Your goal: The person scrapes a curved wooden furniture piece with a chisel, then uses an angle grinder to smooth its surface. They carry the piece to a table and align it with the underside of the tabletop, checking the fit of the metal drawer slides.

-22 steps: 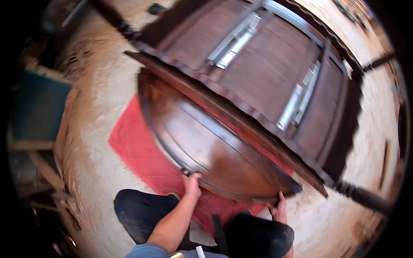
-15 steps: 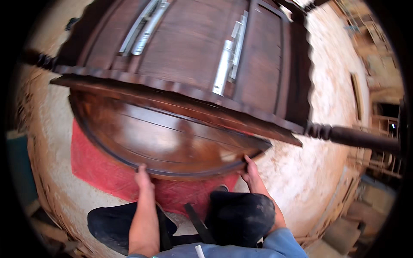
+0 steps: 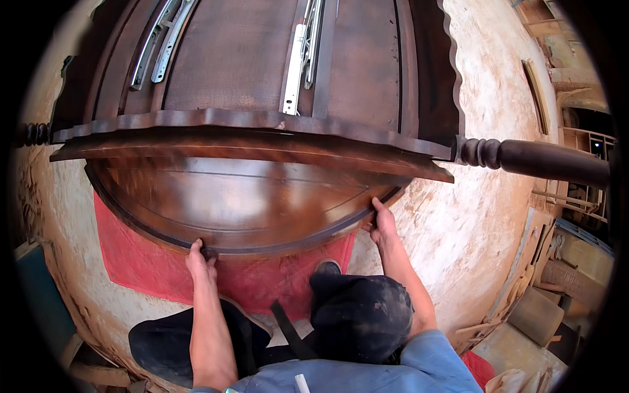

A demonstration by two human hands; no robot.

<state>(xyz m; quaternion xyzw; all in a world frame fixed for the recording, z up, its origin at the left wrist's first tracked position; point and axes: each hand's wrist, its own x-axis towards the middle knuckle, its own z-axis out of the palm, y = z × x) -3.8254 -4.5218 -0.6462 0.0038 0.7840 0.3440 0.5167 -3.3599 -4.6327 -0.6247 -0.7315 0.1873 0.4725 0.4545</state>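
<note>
A polished dark-brown half-round wooden panel with a dark rounded rim lies in front of me, its straight side against the furniture's long front board. My left hand grips the curved rim at the lower left, thumb on top and fingers partly hidden beneath. Farther right along the same rim, my right hand holds on in the same way. Beyond the panel is a dark wooden furniture frame with a wavy-edged rail. Metal drawer slides are fixed inside it.
A red cloth lies on the pale, dusty floor beneath the panel. One turned wooden leg juts out to the right, another to the left. Wood pieces and boards are heaped at the right edge.
My view has turned, so the furniture and panel now look more level. Both hands keep their hold on the rim, and less of the panel's right tip shows past the front board.
</note>
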